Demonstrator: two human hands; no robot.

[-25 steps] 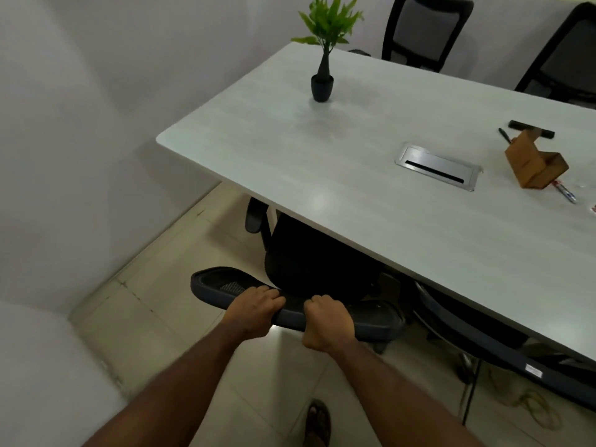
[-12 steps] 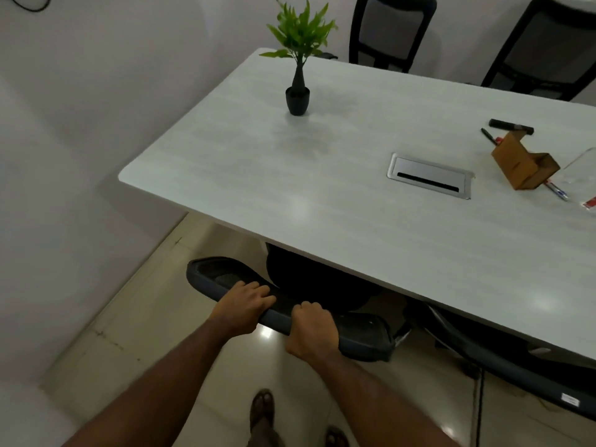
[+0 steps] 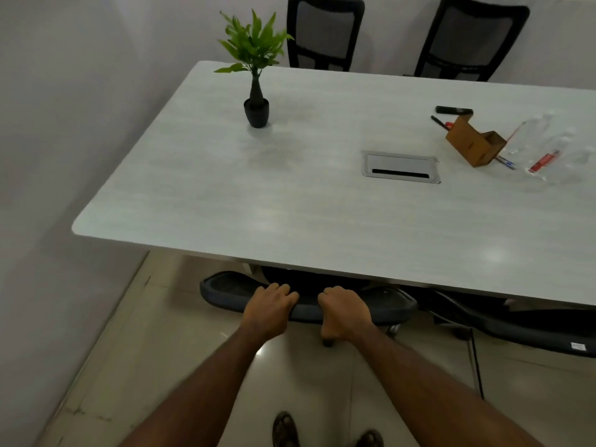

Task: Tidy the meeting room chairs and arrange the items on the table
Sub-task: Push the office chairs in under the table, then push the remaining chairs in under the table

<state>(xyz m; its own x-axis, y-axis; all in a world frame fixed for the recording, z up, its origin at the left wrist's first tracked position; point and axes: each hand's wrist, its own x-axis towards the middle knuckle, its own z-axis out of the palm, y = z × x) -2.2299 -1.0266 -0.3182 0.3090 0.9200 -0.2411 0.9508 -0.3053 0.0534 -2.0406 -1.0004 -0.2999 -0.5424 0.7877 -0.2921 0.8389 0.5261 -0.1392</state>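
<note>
The top rim of a dark chair (image 3: 390,304) is gripped by both hands at the near edge of the table (image 3: 258,204), toward its near left corner. The left hand (image 3: 269,309) is laid on the backrest with its fingers curled over the top. The right hand (image 3: 345,312) is clamped on the rim just beside it, fingers wrapped over the top and thumb pointing down the back; the two hands are close but apart. The chair's seat is hidden beneath the tabletop, and only the backrest rim is seen outside the edge. A second chair (image 3: 532,330) is seen partly under the near edge, further to the right. Along the far edge, a mesh-backed chair (image 3: 325,33) and a further mesh-backed chair (image 3: 469,40) are stood upright. A potted plant (image 3: 256,111) is placed near the far left corner. A metal cable hatch (image 3: 400,167) is set into the middle of the tabletop. Further right, a cardboard holder (image 3: 474,143) appears tipped on its side. A black marker (image 3: 454,110) and a dark pen (image 3: 439,122) are seen just beyond it, a blue pen (image 3: 506,162) at its near side, and two clear plastic bottles (image 3: 532,137) lying beside it. Sandalled feet (image 3: 283,430) are seen on the tiled floor.
</note>
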